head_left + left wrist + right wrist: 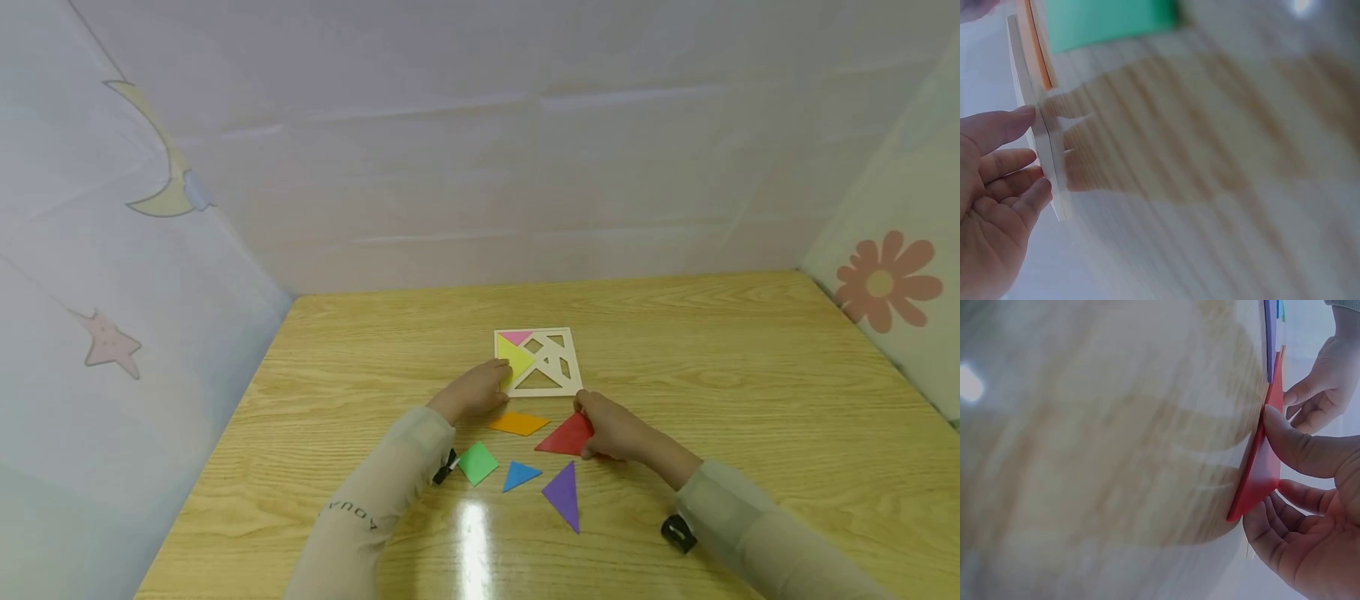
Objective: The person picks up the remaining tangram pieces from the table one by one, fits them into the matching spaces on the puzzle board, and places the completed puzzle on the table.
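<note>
A white square tangram board (576,367) lies on the table, with a yellow triangle (513,357) and a pink triangle (515,337) in it; its other cutouts show the table. My left hand (478,390) holds the board by its left side, fingertips over the yellow triangle and thumb at the near corner. Between thumb and fingers, my right hand (618,429) grips a red triangle (564,437) just in front of the board's near right corner. In the right wrist view, the thumb lies on the red triangle's edge, and the fingers partly hide behind it.
Loose on the wood-grain table (360,367) are an orange parallelogram (519,423), a green square (477,463), a blue triangle (519,476) and a purple triangle (564,496). A printed cloth wall (450,183) rises behind the table's far edge.
</note>
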Motion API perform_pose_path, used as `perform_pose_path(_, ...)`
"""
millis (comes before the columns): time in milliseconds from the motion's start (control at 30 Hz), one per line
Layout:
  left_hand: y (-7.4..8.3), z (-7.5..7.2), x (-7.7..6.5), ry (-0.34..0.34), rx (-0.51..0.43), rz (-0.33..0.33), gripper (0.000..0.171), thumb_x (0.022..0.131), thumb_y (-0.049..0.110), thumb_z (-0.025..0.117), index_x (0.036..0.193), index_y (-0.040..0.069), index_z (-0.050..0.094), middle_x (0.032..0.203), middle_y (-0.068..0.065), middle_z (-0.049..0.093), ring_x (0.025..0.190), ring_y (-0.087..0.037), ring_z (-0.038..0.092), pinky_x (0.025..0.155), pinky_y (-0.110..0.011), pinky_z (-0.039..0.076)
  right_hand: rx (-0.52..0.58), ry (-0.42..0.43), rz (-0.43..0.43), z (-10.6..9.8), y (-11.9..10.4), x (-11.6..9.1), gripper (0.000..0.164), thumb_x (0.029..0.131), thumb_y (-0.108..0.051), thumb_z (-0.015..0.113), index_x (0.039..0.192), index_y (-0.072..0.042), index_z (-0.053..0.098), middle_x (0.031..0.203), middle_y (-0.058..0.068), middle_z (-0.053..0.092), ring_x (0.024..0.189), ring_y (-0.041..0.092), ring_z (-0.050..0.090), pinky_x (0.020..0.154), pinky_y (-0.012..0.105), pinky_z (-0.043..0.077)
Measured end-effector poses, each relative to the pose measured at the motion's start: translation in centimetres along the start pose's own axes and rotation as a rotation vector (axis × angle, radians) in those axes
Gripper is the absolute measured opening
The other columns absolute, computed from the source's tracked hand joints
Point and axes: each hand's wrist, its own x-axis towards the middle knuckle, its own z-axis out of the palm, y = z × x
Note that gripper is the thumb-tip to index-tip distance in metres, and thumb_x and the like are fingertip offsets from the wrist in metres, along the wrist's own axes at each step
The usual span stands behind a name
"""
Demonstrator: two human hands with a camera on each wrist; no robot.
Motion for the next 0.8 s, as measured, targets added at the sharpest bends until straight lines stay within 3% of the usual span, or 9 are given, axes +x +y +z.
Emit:
perform_pose_path(333, -0.1, 0.1, 0.1, 0.008, -0.017, -0.010, 0.036, 0.085, 0.015, 0.053, 0.117, 0.001, 0.047, 0.131, -0.015, 0.036, 0.121, -0.025, 0.031, 0.101, -0.031, 0.023, 0.149, -0.006, -0.019, -0.4, 0.5, -0.2, 0.039, 0.065, 0.011, 0.066, 0.098, 0.003, 0.046, 0.081, 0.006, 0.049, 0.070, 0.018, 0.045, 0.060, 0.029, 0.042)
perform_pose_path(800, -0.1, 0.2, 0.3, 0.007, -0.024, -0.005, 0.035, 0.085, 0.015, 0.053, 0.117, 0.001, 0.047, 0.131, -0.015, 0.036, 0.121, -0.025, 0.031, 0.101, -0.031, 0.022, 0.216, 0.032, -0.037, -0.4, 1.2, 0.0, 0.031, 0.071, 0.017, 0.047, 0.097, 0.002, 0.050, 0.078, 0.005, 0.051, 0.070, 0.017, 0.049, 0.058, 0.027, 0.044)
